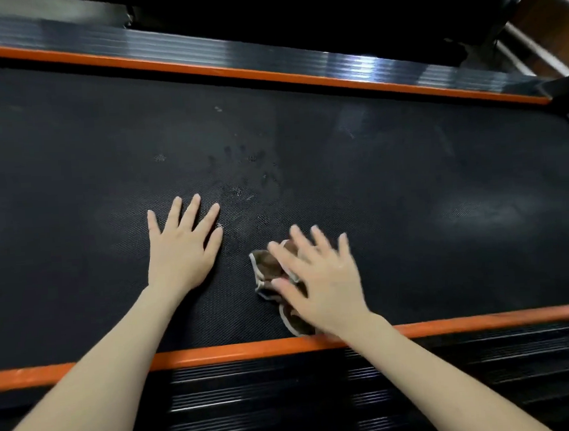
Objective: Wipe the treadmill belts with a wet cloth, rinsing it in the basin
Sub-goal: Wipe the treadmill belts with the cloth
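The grip is a flat, spread palm: the right hand (pixel 325 281) presses the cloth (pixel 267 265) down, the left hand (pixel 182 251) braces empty on the belt (pixel 407 174); firm overlapping strokes would serve.

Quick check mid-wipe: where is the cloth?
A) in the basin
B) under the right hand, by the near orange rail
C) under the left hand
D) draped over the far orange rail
B: the brown cloth lies bunched under the right hand, fingers straight; the left hand rests on bare belt.

A brown wooden surface (pixel 545 16) shows at top right, beside pale metal bars (pixel 533 52).
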